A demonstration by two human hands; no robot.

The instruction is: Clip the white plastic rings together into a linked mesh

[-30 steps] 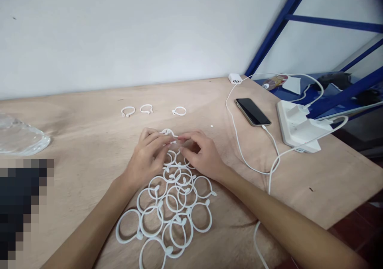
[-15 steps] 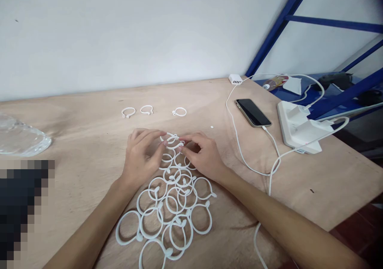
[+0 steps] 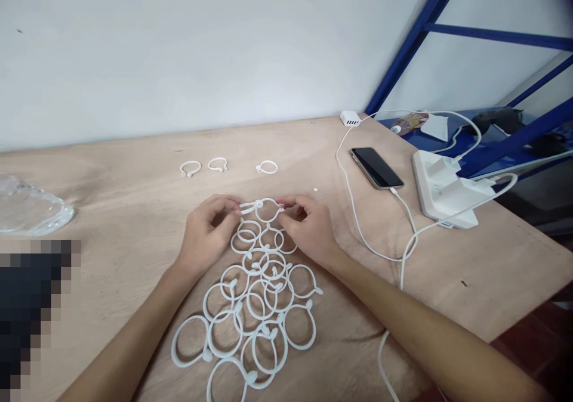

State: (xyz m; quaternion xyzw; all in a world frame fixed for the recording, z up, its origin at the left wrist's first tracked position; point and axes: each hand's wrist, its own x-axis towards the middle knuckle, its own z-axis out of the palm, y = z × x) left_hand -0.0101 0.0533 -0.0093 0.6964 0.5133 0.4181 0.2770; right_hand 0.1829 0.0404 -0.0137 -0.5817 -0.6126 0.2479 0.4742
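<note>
My left hand [image 3: 210, 229] pinches the left side of a white plastic ring [image 3: 247, 205], which is seen nearly edge-on. In the fingertips of my right hand [image 3: 311, 226] is the knobbed end of a second white ring [image 3: 267, 221], its round face toward me. These two rings meet at a small knob between my hands and look linked there. Below them, toward me, lies a spread of several overlapping white rings [image 3: 209, 332] with small knobbed ends, many apparently linked. Further back on the table, three loose rings [image 3: 191, 162] lie apart from the rest.
A phone [image 3: 377, 167] on a white cable lies at right, beside a white power strip [image 3: 441, 196] with plugs. A clear plastic bag or container [image 3: 36, 208] is at left. A white charger block [image 3: 350, 118] stands at the back table edge, near a blue metal frame [image 3: 416, 38].
My hands have moved slightly apart. The two rings between them, bunched together earlier, are now drawn out side by side. The three rings at the back have not moved.
</note>
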